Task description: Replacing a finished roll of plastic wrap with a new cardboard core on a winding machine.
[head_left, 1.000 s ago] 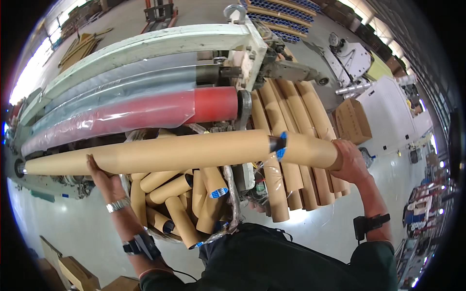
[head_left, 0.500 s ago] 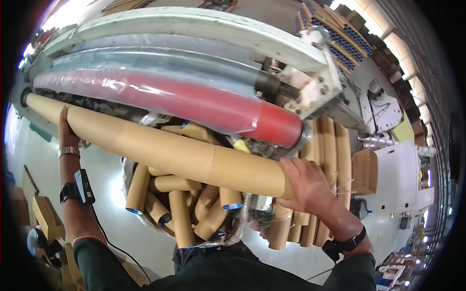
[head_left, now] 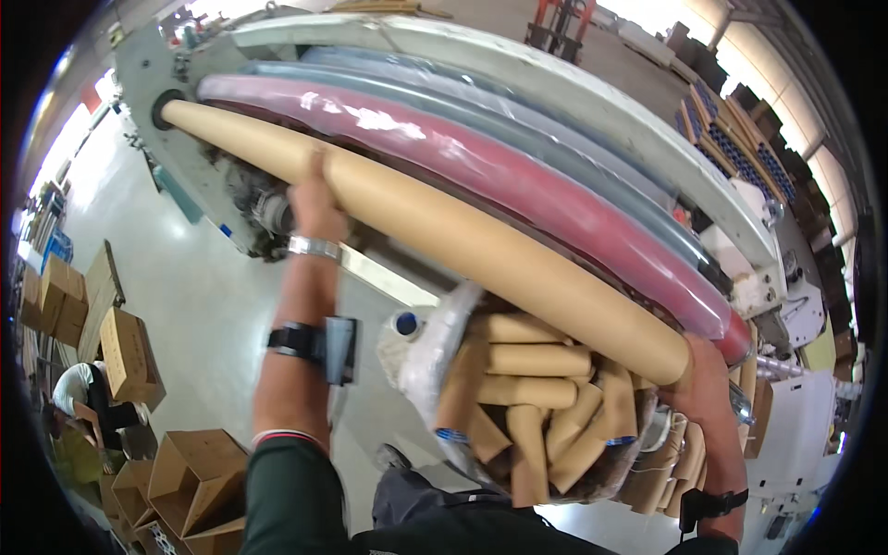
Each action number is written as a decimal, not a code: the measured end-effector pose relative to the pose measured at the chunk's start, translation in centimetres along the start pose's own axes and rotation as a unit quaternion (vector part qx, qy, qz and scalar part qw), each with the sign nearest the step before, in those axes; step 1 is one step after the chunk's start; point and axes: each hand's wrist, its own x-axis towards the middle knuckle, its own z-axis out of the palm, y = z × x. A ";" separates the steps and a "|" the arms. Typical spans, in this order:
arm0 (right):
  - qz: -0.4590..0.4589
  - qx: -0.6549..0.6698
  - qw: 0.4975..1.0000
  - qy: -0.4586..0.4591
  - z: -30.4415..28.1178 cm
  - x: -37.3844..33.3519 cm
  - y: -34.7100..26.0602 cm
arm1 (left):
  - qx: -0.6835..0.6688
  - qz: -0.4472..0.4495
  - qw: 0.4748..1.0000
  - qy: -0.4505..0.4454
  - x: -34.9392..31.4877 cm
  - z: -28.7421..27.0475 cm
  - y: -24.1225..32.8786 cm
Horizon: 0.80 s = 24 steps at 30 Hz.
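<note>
A sack of short cardboard cores (head_left: pixel 546 398) crowds just below the long cardboard tube (head_left: pixel 444 227); a red film roll (head_left: pixel 518 176) lies just behind it on the machine (head_left: pixel 573 83); the tube is plain brown, smooth, slanting; the left hand (head_left: pixel 316 205) has fingers curled over its upper stretch; the right hand (head_left: pixel 708 379) cups its lower end, fingers hidden; open grey floor (head_left: pixel 199 277) spreads left of it.

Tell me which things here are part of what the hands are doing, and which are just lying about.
In hand:
long cardboard tube, held by left hand and right hand
machine end socket
red film roll

Lying about:
bag of short cardboard cores
open cardboard boxes
stacked cartons
</note>
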 end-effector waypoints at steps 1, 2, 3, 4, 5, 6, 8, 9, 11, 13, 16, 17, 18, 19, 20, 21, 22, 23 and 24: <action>0.021 -0.009 0.999 0.046 0.1 0.0 -1.7 | -0.049 0.037 0.998 -0.020 1.8 -1.5 0.3; 0.045 -0.020 0.995 0.090 0.6 0.7 -3.3 | 0.007 0.001 1.000 -0.023 2.4 -2.5 0.7; -0.003 0.014 0.993 0.119 1.2 2.2 -5.1 | 0.026 0.037 0.999 -0.015 3.0 -2.9 0.9; -0.005 0.014 0.993 0.120 1.9 3.5 -7.6 | 0.014 -0.014 0.999 -0.032 2.0 -2.6 0.7; -0.010 -0.008 0.989 0.150 1.9 4.9 -10.8 | 0.028 -0.041 0.999 -0.018 0.8 -1.9 1.2; -0.019 -0.026 0.983 0.180 1.9 6.7 -14.1 | 0.043 -0.064 0.997 0.000 0.0 -1.4 1.8; -0.039 -0.006 0.983 0.181 0.6 11.3 -22.3 | 0.010 -0.018 0.997 -0.069 2.8 -4.0 1.9; -0.052 0.001 0.984 0.169 1.0 13.5 -25.1 | 0.036 -0.076 0.994 -0.068 2.1 -4.2 2.7; -0.079 0.000 0.982 0.170 1.3 17.2 -29.5 | 0.067 -0.151 0.982 -0.094 0.1 -3.9 4.9; -0.095 0.017 0.983 0.159 0.3 20.5 -34.5 | 0.070 -0.204 0.951 -0.220 0.6 -6.2 6.5; -0.131 0.032 0.978 0.161 -0.8 25.5 -41.7 | 0.162 -0.268 0.860 -0.404 6.4 -12.6 6.2; -0.147 0.062 0.976 0.145 -1.3 27.0 -43.5 | 0.176 -0.230 0.877 -0.385 8.2 -14.6 6.9; -0.165 0.093 0.974 0.127 -1.9 28.4 -45.1 | 0.189 -0.191 0.892 -0.364 10.0 -16.9 8.2; -0.166 0.097 0.972 0.132 -2.7 30.1 -46.1 | 0.229 -0.168 0.893 -0.349 12.6 -19.5 8.9; -0.189 0.163 0.958 0.140 -3.0 31.7 -47.1 | 0.271 -0.144 0.893 -0.331 16.1 -23.0 9.5; -0.207 0.229 0.941 0.143 -3.1 32.9 -48.6 | 0.273 -0.144 0.914 -0.262 19.4 -27.1 10.2; -0.201 0.231 0.941 0.141 -3.7 34.5 -50.2 | 0.271 -0.146 0.931 -0.196 22.1 -30.5 11.4; -0.209 0.262 0.928 0.161 -4.4 37.3 -51.6 | 0.272 -0.155 0.942 -0.122 24.4 -33.3 13.5; -0.217 0.291 0.913 0.185 -5.6 40.2 -53.2 | 0.268 -0.148 0.948 -0.082 26.7 -36.5 15.5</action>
